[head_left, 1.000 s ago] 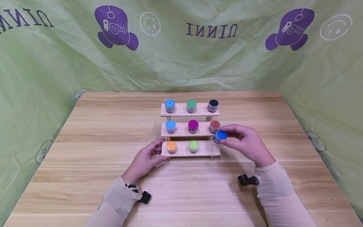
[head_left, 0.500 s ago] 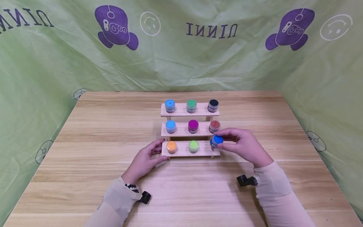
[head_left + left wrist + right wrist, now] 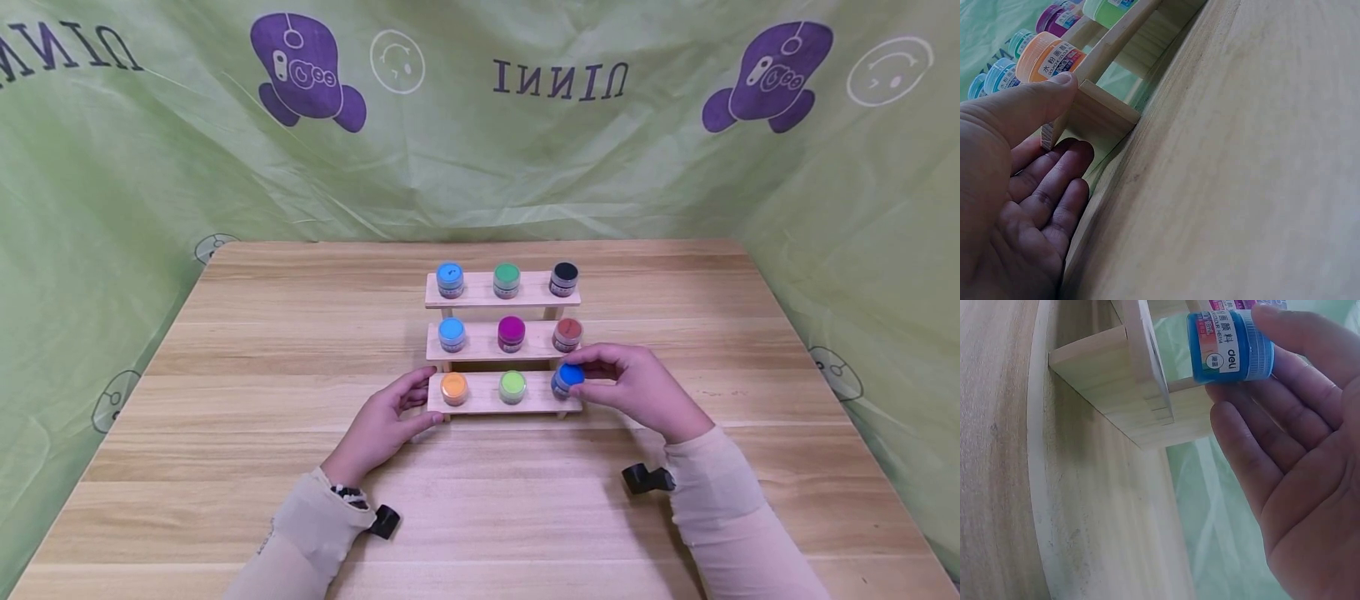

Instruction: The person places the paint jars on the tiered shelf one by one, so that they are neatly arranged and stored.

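My right hand (image 3: 637,385) pinches a blue paint jar (image 3: 567,381) between thumb and fingers, at the right end of the bottom step of a three-step wooden rack (image 3: 483,406). In the right wrist view the jar (image 3: 1222,350) shows its printed label, its base just off or close to the shelf board. At the rack's left end my left hand (image 3: 384,427) holds the bottom step, thumb in front and fingers behind. An orange jar (image 3: 453,388) and a light green jar (image 3: 512,387) stand on that same step.
The middle step bears a light blue jar (image 3: 452,334), a purple jar (image 3: 511,333) and a brown jar (image 3: 567,334). Above stand another blue jar (image 3: 450,280), a green jar (image 3: 506,281) and a black jar (image 3: 563,279). A green cloth (image 3: 480,183) hangs behind the wooden table (image 3: 300,317).
My right hand has brought the blue paint jar left and down, from beside the brown jar to the bottom step's right end. The left hand and the rack have stayed put.
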{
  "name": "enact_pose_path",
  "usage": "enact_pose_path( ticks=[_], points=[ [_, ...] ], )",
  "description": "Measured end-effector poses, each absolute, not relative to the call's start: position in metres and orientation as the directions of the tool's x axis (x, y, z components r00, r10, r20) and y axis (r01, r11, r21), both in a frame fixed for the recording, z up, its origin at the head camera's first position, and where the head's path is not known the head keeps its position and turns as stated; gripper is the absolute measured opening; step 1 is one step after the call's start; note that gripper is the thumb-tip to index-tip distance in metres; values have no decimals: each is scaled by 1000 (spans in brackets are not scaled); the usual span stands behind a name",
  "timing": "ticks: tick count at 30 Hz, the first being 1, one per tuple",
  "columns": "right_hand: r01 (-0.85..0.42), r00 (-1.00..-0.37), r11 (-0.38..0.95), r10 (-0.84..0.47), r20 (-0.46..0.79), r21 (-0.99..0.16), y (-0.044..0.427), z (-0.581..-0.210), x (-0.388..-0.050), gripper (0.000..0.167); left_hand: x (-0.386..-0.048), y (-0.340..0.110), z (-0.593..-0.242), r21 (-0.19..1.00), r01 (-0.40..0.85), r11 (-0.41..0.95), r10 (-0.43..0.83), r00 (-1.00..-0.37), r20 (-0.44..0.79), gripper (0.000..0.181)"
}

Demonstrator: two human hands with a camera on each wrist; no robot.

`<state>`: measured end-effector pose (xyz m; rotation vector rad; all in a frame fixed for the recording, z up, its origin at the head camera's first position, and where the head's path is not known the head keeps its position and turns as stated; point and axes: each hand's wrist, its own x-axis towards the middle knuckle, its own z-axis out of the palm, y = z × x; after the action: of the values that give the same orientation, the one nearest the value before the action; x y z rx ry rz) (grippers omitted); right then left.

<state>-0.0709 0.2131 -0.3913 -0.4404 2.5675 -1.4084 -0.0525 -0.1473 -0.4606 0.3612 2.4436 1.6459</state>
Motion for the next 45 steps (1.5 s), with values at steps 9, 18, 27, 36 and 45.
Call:
enact_pose_path(
  ticks=[9,18,27,36,45],
  points=[
    [-219,-932,555,-362,4,-803,210,-395,-71,31,-53,-147,-462,929,112,352,298,-955,2,69],
    [-233,-926,572,-377,0,-786,208,-397,-71,29,-54,-147,-462,930,105,353,296,-955,-5,70],
    [-234,-928,598,-372,-7,-767,206,-396,-71,34,-54,-147,-462,927,100,362,291,-957,-11,70],
    [-221,-932,588,-363,-10,-778,206,-396,-70,35,-54,-147,-464,925,103,365,293,-956,-10,70],
    [-184,-927,542,-373,-39,-820,210,-399,-73,38,-53,-148,-464,924,107,368,294,-956,-6,69]
  ],
)
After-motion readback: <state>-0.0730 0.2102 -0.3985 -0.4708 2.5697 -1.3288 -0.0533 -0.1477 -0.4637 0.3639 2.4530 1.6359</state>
